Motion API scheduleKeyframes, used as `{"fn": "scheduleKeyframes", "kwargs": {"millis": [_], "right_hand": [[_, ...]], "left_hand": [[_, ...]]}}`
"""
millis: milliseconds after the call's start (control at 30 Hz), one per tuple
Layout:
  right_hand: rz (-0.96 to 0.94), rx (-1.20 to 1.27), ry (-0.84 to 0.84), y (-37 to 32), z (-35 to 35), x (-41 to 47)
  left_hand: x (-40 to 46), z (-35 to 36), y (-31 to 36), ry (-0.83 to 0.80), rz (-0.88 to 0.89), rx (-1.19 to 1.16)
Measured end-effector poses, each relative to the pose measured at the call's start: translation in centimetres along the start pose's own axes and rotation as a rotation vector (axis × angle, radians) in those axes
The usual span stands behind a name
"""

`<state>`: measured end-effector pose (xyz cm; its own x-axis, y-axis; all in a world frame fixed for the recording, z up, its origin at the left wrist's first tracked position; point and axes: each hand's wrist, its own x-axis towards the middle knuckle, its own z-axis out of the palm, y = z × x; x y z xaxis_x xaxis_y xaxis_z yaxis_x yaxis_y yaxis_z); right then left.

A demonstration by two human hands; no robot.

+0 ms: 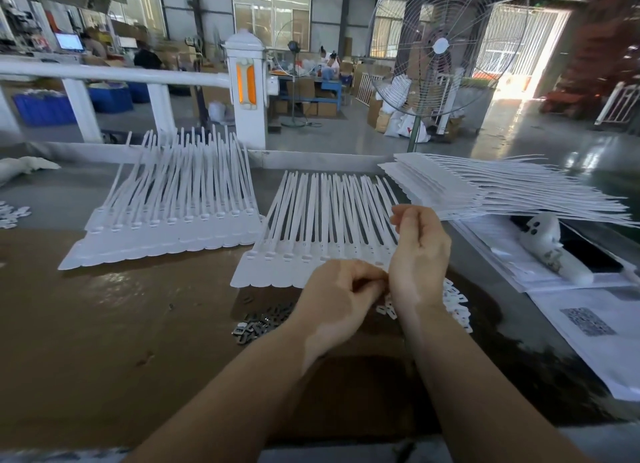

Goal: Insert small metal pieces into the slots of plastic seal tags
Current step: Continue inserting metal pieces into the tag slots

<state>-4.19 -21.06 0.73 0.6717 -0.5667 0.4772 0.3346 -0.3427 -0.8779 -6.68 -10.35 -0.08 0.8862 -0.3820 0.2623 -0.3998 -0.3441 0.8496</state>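
Observation:
A flat row of joined white plastic seal tags (pixel 311 227) lies in the middle of the table, tails pointing away from me. My left hand (pixel 337 294) is curled over its near edge, fingertips pinched together; what they pinch is hidden. My right hand (pixel 417 251) hovers just to the right of it, fingers bent, thumb and forefinger pinched near the tags' right end. A pile of small dark metal pieces (pixel 258 322) sits just below the tags, left of my left wrist. Small white plastic caps (pixel 457 305) lie heaped behind my right wrist.
A second stack of tag rows (pixel 166 216) lies to the left, a third fanned stack (pixel 491 185) at the right. Printed papers (pixel 588 327) and a white glove (pixel 547 244) lie at the right edge. A standing fan (pixel 446 46) and a white rail (pixel 114 74) stand beyond the table.

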Motion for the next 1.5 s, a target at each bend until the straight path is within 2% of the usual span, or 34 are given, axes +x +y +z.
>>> {"fn": "scheduleKeyframes", "kwargs": {"millis": [100,167,233,300,400,500,800,1067,1267,1500], "right_hand": [[-0.088,-0.124,-0.12,0.6,-0.3,-0.9],[-0.186,-0.242,-0.22,1.2,-0.5,-1.5],[-0.302,-0.357,-0.288,1.7,-0.5,-2.1],[-0.395,-0.463,-0.333,2.1,-0.4,-2.5],[-0.498,-0.566,-0.351,2.6,-0.3,-3.1],[-0.578,-0.631,-0.327,2.9,-0.3,-3.4],[-0.665,-0.715,-0.283,3.4,-0.3,-3.6],[-0.629,-0.766,-0.194,3.3,-0.5,-3.6],[-0.573,-0.805,-0.168,3.4,-0.5,-3.6],[-0.509,-0.839,-0.213,3.6,-0.5,-3.6]], "left_hand": [[0.5,-2.2,-1.3,0.189,-0.087,0.03],[0.9,-3.9,-2.6,0.377,-0.166,0.075],[1.0,-5.5,-3.8,0.538,-0.223,0.197],[1.1,-6.7,-5.1,0.599,-0.275,0.33],[1.2,-7.5,-6.5,0.576,-0.408,0.425],[1.2,-7.7,-7.4,0.552,-0.471,0.395],[0.9,-7.3,-8.3,0.538,-0.449,0.217],[0.8,-7.5,-9.0,0.543,-0.407,0.028],[0.7,-7.6,-9.1,0.519,-0.39,0.023],[0.5,-7.8,-8.7,0.413,-0.419,0.051]]}}
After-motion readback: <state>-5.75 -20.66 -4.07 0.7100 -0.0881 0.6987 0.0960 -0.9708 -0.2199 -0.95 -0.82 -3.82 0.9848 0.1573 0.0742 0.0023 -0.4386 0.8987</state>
